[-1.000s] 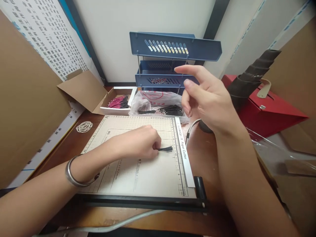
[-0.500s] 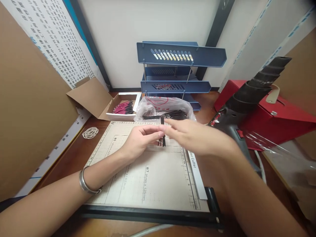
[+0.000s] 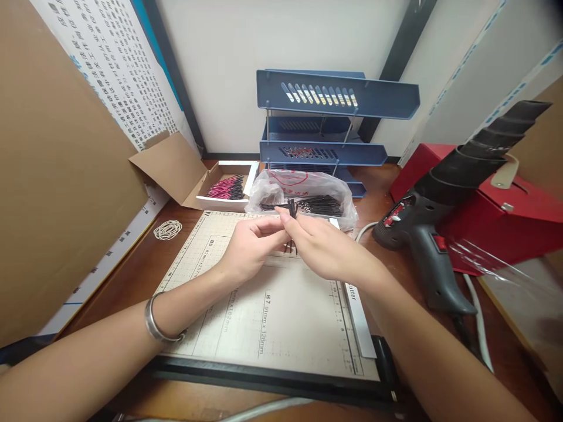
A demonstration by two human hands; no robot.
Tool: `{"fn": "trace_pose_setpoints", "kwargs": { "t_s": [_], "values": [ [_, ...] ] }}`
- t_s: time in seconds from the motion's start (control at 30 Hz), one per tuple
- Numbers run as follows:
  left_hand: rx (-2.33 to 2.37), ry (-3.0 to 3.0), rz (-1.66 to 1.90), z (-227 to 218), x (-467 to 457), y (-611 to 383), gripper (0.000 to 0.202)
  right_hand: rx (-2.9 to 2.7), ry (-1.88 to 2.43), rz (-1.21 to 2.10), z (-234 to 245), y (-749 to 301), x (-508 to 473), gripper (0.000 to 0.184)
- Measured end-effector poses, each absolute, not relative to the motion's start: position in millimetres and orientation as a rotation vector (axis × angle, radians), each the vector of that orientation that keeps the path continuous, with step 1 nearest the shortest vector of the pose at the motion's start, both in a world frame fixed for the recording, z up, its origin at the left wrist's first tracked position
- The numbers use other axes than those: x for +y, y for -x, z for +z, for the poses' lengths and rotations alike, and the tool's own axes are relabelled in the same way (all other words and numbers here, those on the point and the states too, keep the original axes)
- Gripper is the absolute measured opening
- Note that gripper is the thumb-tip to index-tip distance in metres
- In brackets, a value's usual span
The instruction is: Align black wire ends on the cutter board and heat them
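My left hand (image 3: 251, 249), with a metal bangle on its wrist, pinches a small bundle of thin black wires (image 3: 292, 206) above the paper cutter board (image 3: 246, 328). My right hand (image 3: 323, 246) is closed over the same bundle from the right, its thumb and fingers meeting the left fingertips. The bundle's top ends fan out above the fingers and a few lower ends show beneath; its middle is hidden. Just beyond the hands lies a clear plastic bag (image 3: 281, 179) with more black strands (image 3: 323, 205).
An open carton (image 3: 224, 204) at the back holds pink and black wires (image 3: 226, 187). White rubber bands (image 3: 168, 230) lie on the left. Blue tiered trays (image 3: 323, 153) stand behind. On the right are a heat gun (image 3: 433, 252) and a red box (image 3: 528, 205).
My right hand has come down and closed on the bundle, where its fingers were stretched out beside it. The view has shifted slightly, showing more of the heat gun.
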State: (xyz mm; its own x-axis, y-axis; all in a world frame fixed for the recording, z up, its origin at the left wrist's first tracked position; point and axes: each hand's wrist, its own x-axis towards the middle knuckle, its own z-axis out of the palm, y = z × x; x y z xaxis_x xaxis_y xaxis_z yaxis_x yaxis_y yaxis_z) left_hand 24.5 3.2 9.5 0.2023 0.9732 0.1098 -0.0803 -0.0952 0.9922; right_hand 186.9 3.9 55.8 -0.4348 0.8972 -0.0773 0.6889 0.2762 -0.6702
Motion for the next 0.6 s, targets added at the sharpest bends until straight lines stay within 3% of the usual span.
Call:
{"fn": "trace_pose_setpoints", "kwargs": {
  "t_s": [0.33,0.6],
  "values": [
    [0.72,-1.347,0.999,6.6,3.8,-19.7,0.031,-2.174,1.26,1.096,57.8,-190.9,7.1,0.068],
    [0.555,-1.185,0.893,3.3,10.9,-15.0,0.027,-2.093,0.987,1.535,56.4,-203.0,18.0,0.059]
  ]
}}
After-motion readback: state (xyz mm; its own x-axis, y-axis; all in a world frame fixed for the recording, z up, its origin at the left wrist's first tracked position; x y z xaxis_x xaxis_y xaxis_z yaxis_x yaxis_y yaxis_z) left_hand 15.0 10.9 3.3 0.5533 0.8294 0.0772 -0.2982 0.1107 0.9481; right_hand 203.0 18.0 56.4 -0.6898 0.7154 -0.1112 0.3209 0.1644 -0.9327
